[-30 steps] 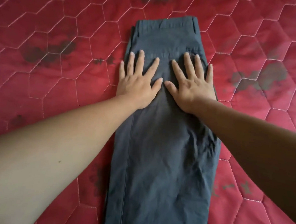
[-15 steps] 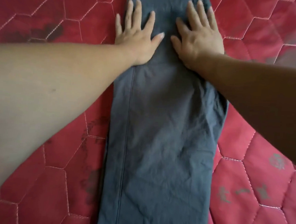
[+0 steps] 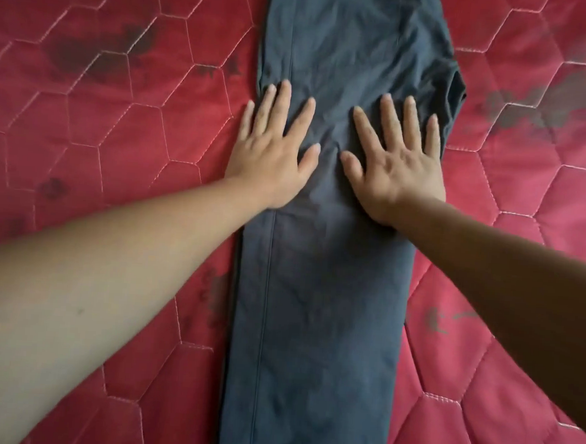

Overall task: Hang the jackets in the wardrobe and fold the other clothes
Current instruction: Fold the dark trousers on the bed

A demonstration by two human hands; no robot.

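Trousers: the slate-grey woven trousers (image 3: 317, 309) lie flat as one long narrow band that runs out of our view at both the far end and the near end.
Seam: a straight stitched seam (image 3: 267, 289) runs the length of the trousers, close to their left edge.
Creases: the cloth is rumpled on the far half of the trousers. A small bunched fold (image 3: 455, 91) sticks out past their right edge.
Left hand: our left hand (image 3: 275, 159) lies palm down on the left part of the trousers with its fingers (image 3: 283, 101) spread and straight, pressing the cloth and gripping nothing. Its little finger and outer edge hang past the left edge of the trousers.
Right hand: our right hand (image 3: 394, 169) lies palm down on the right part of the trousers, fingers splayed and flat on the cloth. It holds nothing. The two thumbs point at each other, near but apart, over the middle of the trousers.
Forearms: the bare left forearm (image 3: 92, 278) comes in from the left of the trousers and the bare right forearm (image 3: 503, 286) from their right.
Quilt: a red quilted cover with pale hexagon stitching (image 3: 119, 125) lies under the trousers and spreads out on both sides of them.
Marks: dark smudged patches (image 3: 89, 58) show on the cover to the left and right of the trousers.
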